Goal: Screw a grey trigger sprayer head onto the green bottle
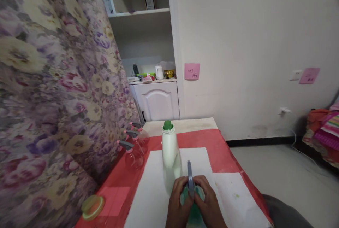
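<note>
At the bottom centre of the frame a green spray bottle (195, 211) is held upright between both hands, low over a white sheet (150, 185) that is spread on the red-covered table (225, 150). The left hand (178, 204) is wrapped round the bottle's left side and the right hand (211, 203) round its right side, fingers curled closed against the body and neck so that little of the green plastic is seen between them. The grey trigger head (190, 179) rises out of the gap between the two hands, its long axis running up the frame, away from the person and roughly in line with the bottle's own upright axis. Neither hand is clearly nearer to it: it is flanked evenly, with the fingertips of both met at its base. Whether the head is seated fully on the neck cannot be told, since the joint is covered by the fingers. Just above the hands in the frame, a tall white bottle (171, 161) with a green cap (167, 126) is stood upright, close to the left hand but seemingly not touched. Three pink spray bottles (134, 153) are lined up at centre left beside the flowered curtain (53, 79), and a round green lid (92, 206) is lying at lower left.
</note>
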`<move>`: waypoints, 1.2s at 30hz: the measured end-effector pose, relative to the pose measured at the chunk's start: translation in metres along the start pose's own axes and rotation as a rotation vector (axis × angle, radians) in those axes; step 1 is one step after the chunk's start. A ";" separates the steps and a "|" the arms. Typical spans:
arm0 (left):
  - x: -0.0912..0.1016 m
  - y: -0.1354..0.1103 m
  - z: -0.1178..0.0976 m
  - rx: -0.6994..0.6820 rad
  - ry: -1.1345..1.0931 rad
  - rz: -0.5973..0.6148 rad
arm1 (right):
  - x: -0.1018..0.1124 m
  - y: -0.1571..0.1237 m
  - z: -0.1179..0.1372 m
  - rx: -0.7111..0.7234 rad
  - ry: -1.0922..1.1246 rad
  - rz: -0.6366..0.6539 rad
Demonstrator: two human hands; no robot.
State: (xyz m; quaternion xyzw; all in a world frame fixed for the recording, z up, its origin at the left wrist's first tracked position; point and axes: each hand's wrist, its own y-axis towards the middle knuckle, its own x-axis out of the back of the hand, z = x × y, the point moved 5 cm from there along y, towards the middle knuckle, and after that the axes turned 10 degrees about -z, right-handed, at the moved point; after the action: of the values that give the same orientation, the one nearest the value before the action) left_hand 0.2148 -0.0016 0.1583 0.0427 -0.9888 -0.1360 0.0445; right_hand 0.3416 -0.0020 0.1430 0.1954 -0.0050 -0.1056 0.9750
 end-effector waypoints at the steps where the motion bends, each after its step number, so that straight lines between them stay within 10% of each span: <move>1: -0.001 0.001 0.001 0.027 -0.023 -0.006 | 0.000 0.000 0.000 -0.009 -0.001 -0.002; 36: -0.010 0.012 -0.004 0.202 -0.185 -0.059 | -0.001 -0.002 -0.007 0.017 -0.055 0.004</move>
State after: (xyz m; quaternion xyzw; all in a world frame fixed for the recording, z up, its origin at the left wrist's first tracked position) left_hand 0.2240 0.0098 0.1649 0.0634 -0.9956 -0.0404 -0.0555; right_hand 0.3407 -0.0007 0.1359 0.2009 -0.0330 -0.1088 0.9730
